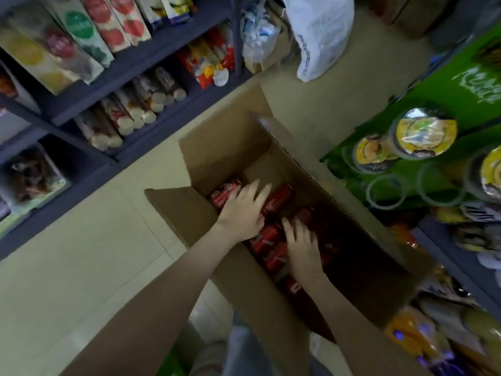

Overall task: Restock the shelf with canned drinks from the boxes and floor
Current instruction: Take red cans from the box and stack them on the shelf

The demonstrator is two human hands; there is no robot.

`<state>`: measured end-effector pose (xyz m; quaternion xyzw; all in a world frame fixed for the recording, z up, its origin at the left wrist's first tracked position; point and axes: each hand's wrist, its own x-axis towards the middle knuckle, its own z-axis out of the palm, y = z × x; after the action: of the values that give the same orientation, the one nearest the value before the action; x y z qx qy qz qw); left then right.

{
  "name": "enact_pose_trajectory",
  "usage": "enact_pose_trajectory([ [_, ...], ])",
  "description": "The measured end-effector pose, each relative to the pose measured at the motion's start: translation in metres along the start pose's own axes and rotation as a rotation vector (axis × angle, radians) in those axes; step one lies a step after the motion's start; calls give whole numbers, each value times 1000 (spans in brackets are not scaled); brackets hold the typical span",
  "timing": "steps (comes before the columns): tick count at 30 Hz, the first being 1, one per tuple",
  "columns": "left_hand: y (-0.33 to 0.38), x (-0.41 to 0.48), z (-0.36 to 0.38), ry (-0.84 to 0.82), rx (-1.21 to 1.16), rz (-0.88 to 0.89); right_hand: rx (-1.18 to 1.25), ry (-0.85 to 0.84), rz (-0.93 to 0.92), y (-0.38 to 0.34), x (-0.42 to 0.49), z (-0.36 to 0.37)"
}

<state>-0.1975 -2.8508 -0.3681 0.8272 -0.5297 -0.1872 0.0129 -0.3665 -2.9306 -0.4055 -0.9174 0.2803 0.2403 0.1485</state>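
At the left stands the dark blue shelf (151,63), holding packets but no cans that we can see. Our left hand (241,210) lies on the red drink cans (267,238) inside the open brown cardboard box (230,147) on the floor, fingers straight and spread, gripping nothing. Our right hand (305,248) rests there likewise, fingers loosely spread. We judge this to be the picking step; next, each hand must close around one can and lift it.

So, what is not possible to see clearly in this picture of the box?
Head view only.
1. Number of cans in the box: the left hand and right hand cover some, and the box's right side is in dark shadow.
2. Whether the right hand grips a can: its back hides the fingertips.
3. Can labels: blurred.
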Motion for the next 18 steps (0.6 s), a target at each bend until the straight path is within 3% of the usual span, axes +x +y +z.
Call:
enact_pose_trajectory([
  [3, -24, 1, 29, -104, 63, -39, -130, -111, -13, 14, 23, 23],
  [5, -40, -8, 47, -77, 52, -77, -190, -144, -60, 23, 52, 36],
  [9, -51, -20, 66, 28, 53, -87, -319, -40, -221, 28, 129, 55],
  [14, -53, -22, 80, 132, -41, -114, -514, 15, -288, 28, 206, 66],
  [18, -55, -24, 85, 218, -90, -95, -412, 76, -274, 32, 213, 73],
])
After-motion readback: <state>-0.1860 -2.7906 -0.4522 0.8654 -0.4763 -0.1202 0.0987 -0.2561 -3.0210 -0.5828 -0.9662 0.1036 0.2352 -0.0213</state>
